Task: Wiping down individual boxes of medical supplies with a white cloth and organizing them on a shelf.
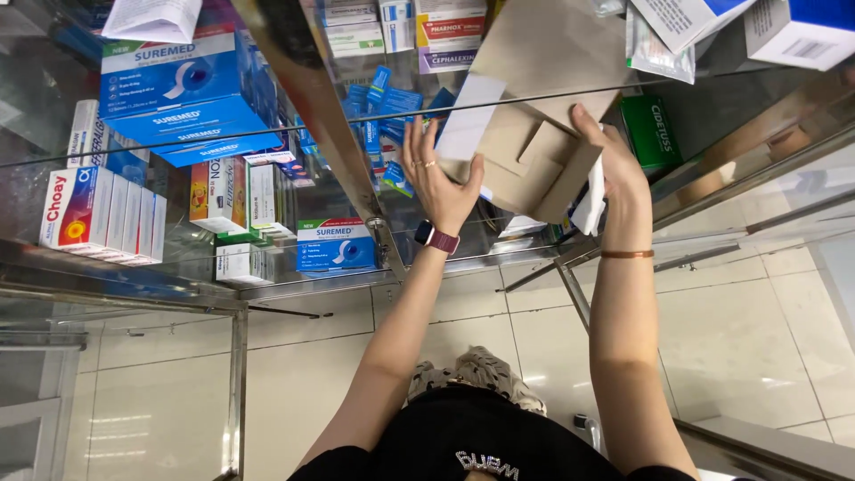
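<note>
Brown cardboard box [534, 142], flaps open, held between both hands above the glass shelf [712, 191], near its front edge. Left hand [436, 174] spread, fingers flat against the box's left side; right hand [614, 165] curled around its right edge, also pinching white paper [590, 200]. Blue cartons [183, 89] stacked toward the shelf's left end; green carton [650, 132] just beside the right hand.
</note>
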